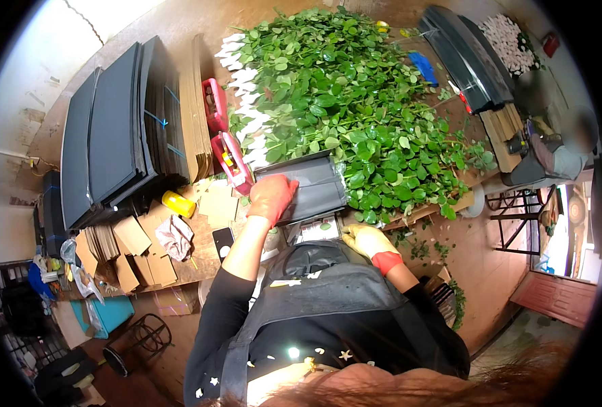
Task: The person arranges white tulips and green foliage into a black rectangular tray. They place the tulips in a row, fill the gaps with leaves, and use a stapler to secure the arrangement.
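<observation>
A dark grey cardboard box (314, 192), long and shallow, lies at the table's near side before me, with clear film showing at its right end. My left hand (272, 199), in a red glove, is closed over the box's left end; its fingertips are partly hidden. My right hand (365, 242), in a pale yellow glove with a red cuff, is at the table's near edge below the box's right end. Its fingers are bent, and what they hold, if anything, is hidden. A whitish printed sheet (316, 230) lies between the hands, partly behind my black apron (328, 292).
Leafy rose-like stems (355, 102) with white-wrapped heads are heaped beyond the box. Dark cardboard sheets (111, 129) stand left, beside pink-red holders (233, 163). A yellow can (178, 203), cardboard pieces (133, 236) and a phone (223, 242) lie nearer. Another person (572, 156) sits far right.
</observation>
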Demonstrator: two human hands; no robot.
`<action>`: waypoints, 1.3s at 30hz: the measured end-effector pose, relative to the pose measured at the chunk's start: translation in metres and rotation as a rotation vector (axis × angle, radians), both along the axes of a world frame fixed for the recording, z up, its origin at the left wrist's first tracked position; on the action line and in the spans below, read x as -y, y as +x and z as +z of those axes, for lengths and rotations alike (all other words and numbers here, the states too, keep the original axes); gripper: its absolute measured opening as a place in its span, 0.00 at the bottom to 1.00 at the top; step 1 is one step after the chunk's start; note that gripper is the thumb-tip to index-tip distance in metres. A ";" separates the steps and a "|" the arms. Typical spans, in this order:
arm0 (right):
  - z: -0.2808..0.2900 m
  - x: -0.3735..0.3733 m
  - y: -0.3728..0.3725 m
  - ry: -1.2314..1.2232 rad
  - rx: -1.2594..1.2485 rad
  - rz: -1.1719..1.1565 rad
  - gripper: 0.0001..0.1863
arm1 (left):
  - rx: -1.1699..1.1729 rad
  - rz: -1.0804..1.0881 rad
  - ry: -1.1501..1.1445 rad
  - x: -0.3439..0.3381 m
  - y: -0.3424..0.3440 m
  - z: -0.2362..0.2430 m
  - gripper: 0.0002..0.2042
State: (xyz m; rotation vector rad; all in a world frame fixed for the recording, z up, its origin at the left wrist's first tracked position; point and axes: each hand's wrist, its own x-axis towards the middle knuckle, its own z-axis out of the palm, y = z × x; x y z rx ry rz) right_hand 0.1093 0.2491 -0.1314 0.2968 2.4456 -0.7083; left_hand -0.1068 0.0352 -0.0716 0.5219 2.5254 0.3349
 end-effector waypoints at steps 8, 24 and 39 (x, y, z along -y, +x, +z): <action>0.003 -0.016 0.011 -0.008 -0.051 -0.075 0.19 | 0.019 -0.030 -0.139 0.023 0.015 0.013 0.32; 0.054 0.152 -0.161 0.168 -0.783 1.015 0.18 | 0.433 1.031 0.889 0.157 0.141 -0.081 0.18; 0.236 0.097 -0.104 -0.134 -1.013 0.528 0.18 | 1.151 0.503 1.627 0.055 0.034 -0.046 0.35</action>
